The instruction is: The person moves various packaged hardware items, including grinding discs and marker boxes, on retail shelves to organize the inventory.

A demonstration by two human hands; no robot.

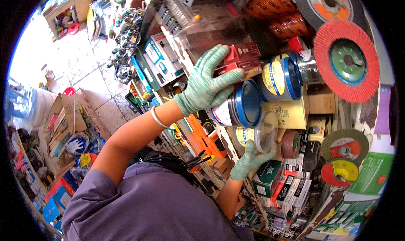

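My left hand, in a pale green knit glove, reaches to the shelf with its fingers and thumb on either side of small red cardboard boxes. Beneath that hand, a plastic jar with a blue rim lies on its side. Lower down, my gloved right hand has its thumb and fingers around the end of a clear plastic jar with a yellow label. Another blue-rimmed jar lies beyond the red boxes. The gloves partly hide the boxes and the clear jar.
A red flap disc and cutting discs hang at the shelf's right side. A yellow carton and a dark green box share the shelf. Left, an open cardboard box stands on the tiled floor.
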